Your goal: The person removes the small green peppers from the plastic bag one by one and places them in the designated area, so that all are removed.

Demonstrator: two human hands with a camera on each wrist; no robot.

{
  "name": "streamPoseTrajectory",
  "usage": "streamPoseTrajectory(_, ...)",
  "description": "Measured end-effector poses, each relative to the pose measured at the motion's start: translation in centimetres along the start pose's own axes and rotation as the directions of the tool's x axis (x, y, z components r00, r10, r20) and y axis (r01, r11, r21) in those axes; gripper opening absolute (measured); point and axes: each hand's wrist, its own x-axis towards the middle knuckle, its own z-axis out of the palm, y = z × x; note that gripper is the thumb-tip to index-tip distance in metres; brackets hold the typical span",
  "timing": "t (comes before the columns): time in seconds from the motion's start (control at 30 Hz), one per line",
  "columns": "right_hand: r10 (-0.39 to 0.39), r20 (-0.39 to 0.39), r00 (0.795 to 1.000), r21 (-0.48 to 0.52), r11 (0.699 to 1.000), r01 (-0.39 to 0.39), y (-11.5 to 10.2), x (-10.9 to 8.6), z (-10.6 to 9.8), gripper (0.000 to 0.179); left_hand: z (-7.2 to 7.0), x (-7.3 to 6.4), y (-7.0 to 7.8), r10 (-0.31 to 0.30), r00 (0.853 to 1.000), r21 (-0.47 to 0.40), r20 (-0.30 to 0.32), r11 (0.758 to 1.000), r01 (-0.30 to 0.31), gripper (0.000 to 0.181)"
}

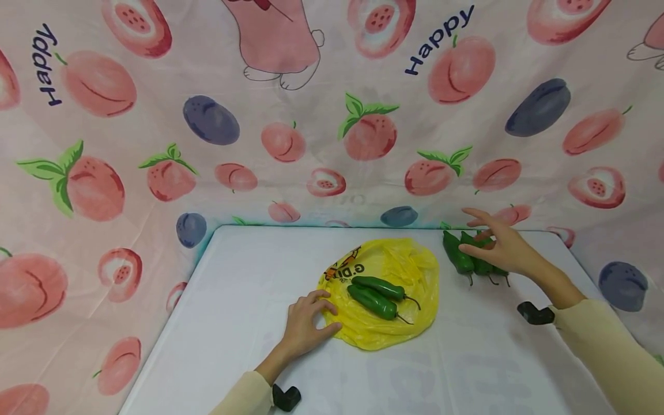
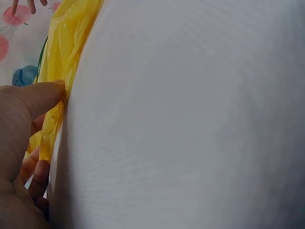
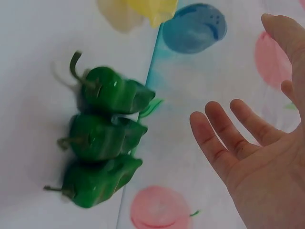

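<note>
A yellow plastic bag [image 1: 363, 339] lies flat on the white table, with two green chili peppers [image 1: 372, 302] on top of it, stems toward the lower right. At the bag's left edge my left hand [image 1: 302, 328] rests with thumb and fingers spread apart, touching the plastic; the left wrist view shows the thumb [image 2: 45, 98] against it. Over three more green chili peppers [image 1: 456, 253], side by side at the table's far right, hovers my right hand [image 1: 500, 246]. Its fingers are spread and hold nothing; in the right wrist view a gap separates them from the peppers [image 3: 105, 138].
The white table [image 1: 249, 276] ends at the back against a hanging cloth [image 1: 311, 213] printed with peaches and plums. The three peppers lie close to that back edge. Black wrist devices [image 1: 286, 397] sit by both sleeves.
</note>
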Motion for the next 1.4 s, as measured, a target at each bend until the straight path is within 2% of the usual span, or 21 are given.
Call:
streamPoseTrajectory(0.7,-0.098,0.039,0.994,0.064,0.993,0.095,-3.0,2.2,3.1,0.085,0.2,0.0,-0.4,-0.004,1.0,-0.004,-0.001,1.0,0.004,0.02)
streamPoseTrajectory(0.9,-0.088,0.068,0.994,0.081,0.993,0.083,-4.2,2.5,3.9,0.083,0.2,0.0,-0.3,-0.007,1.0,-0.007,-0.001,1.0,0.007,0.02)
streamPoseTrajectory(1.4,-0.095,0.155,0.983,0.172,0.983,0.067,-5.3,2.9,6.8,0.079,0.2,0.0,-0.4,-0.003,1.0,0.004,-0.002,1.0,0.003,0.02)
